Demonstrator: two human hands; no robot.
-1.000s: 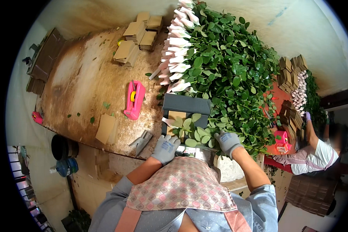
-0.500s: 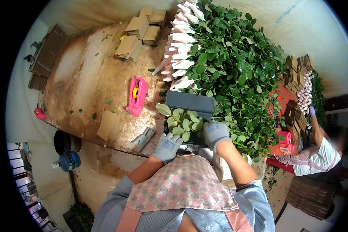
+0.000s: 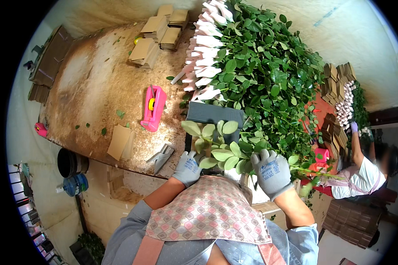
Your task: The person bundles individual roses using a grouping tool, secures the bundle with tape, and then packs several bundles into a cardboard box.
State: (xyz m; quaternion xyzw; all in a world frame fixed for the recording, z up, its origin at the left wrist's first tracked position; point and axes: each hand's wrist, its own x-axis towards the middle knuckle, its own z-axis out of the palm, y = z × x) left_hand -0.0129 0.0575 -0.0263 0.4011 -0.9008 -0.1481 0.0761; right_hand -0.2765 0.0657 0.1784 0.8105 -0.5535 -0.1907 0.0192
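I see the right hand gripping a leafy stem over the dark box; whether the left hand beside the box grips, I can't tell. It seems light, bruisable; I'd hold it mid-length.

Stem right of tape dispenser

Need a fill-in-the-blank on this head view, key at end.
The wearer's left hand and right hand wear close-fitting gloves coloured ____.
A leafy green stem shows on both sides of the ____ hand.
The round roll in the nearest pink plastic tape dispenser is ____.
Pale tapered wraps lie on the picture's ____ side of piled green foliage.

Missing words: grey; right; yellow; left.
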